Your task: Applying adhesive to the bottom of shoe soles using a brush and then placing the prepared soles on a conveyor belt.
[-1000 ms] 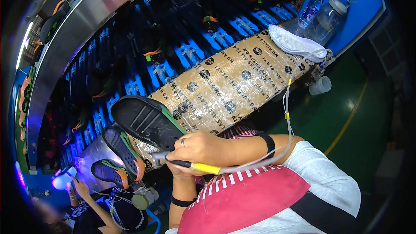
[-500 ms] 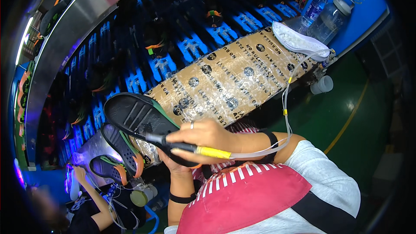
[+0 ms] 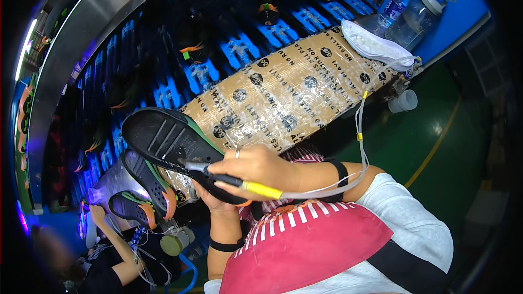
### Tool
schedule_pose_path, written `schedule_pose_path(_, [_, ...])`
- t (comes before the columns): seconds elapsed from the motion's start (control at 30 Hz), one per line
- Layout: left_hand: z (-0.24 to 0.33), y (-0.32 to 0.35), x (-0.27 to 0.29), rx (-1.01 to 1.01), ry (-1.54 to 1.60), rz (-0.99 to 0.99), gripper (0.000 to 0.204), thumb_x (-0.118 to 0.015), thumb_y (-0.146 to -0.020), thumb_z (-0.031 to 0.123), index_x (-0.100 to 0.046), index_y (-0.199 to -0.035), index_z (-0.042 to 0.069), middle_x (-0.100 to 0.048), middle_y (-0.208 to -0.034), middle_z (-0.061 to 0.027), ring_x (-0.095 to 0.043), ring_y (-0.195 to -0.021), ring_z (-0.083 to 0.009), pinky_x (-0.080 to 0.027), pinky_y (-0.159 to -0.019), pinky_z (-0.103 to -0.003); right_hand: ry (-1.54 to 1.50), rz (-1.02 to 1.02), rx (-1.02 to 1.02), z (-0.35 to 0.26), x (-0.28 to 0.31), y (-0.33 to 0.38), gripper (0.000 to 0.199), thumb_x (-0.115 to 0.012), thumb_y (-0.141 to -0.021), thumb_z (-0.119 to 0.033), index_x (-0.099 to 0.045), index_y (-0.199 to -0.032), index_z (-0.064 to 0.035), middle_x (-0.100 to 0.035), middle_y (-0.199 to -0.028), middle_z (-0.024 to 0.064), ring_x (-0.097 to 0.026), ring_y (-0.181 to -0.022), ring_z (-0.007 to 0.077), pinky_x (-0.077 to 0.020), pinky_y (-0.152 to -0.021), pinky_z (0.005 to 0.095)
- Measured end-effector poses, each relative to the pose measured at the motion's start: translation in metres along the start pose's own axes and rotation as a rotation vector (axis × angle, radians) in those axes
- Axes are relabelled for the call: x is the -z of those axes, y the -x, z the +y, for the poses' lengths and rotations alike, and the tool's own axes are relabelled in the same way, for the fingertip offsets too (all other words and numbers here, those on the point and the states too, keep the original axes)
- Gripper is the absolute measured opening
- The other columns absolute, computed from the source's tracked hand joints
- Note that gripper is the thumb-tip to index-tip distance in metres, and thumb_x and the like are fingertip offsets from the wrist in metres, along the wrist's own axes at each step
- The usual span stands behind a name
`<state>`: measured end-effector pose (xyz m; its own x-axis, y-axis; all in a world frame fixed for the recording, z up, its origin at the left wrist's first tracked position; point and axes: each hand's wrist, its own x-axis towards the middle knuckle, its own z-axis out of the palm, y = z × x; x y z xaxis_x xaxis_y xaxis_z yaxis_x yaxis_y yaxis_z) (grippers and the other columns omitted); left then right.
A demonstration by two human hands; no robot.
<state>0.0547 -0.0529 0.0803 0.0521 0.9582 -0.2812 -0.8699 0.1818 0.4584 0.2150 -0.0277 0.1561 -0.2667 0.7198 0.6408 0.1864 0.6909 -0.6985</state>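
1. Near the lower middle of the head view, one black shoe (image 3: 158,130) is tilted with its sole toward the camera, over the left end of one cardboard-covered bench (image 3: 305,103).
2. Two bare hands are on the work: the left hand (image 3: 218,200) grips the shoe from beneath, its fingers partly hidden; the right hand (image 3: 257,166) pinches one brush (image 3: 226,179) between thumb and fingers, its tip at the sole.
3. One clear tube (image 3: 310,193) leads from the brush's yellow end.
4. Just left of the shoe lie two dark clogs (image 3: 146,177) with orange straps.
5. Toward the bench's right end: one white sole (image 3: 376,48), two bottles (image 3: 415,20), one white cup (image 3: 403,102).
6. At lower left, one co-worker (image 3: 103,277).
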Motion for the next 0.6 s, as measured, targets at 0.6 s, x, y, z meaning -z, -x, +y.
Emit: schedule_pose_path(0.6, [0.032,-0.022,-0.017,-0.241,0.009,-0.370,0.062,-0.052,-0.082,0.049,-0.041,-0.124,0.006,-0.048,-0.114,-0.0183,-0.046,-0.107,-0.0306,-0.044,-0.089,-0.039,-0.534,-0.284,-0.321,-0.002,0.005,0.008,0.026,-0.070,-0.073,-0.015,-0.066,-0.096,-0.0050,-0.063,-0.076,0.0097,-0.060,-0.067,0.0179,-0.0452,-0.060,0.0262])
